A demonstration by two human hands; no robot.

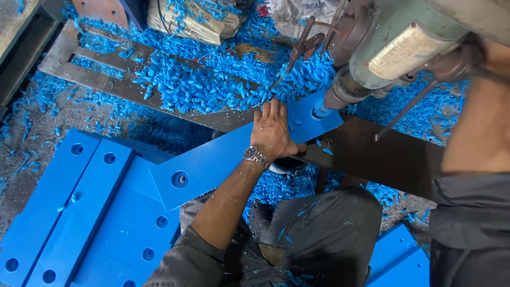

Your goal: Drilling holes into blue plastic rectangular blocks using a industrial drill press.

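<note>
The left hand (272, 133) lies flat, fingers spread, pressing the blue plastic bar (234, 159) on the steel plate (382, 157) beneath the drill (372, 58). The right hand (457, 61) grips the drill's handle (406, 109), fingers hidden.

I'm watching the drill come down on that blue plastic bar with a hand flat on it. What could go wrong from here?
1. The left hand presses the blue plastic bar close to the drill bit; a slip could bring fingers into it.
2. The bar looks held by hand alone, so it might spin or lift if the bit grabs.
3. Blue shavings lie heaped around the steel beam, which may let the bar slide. The right hand is not clearly visible.
</note>
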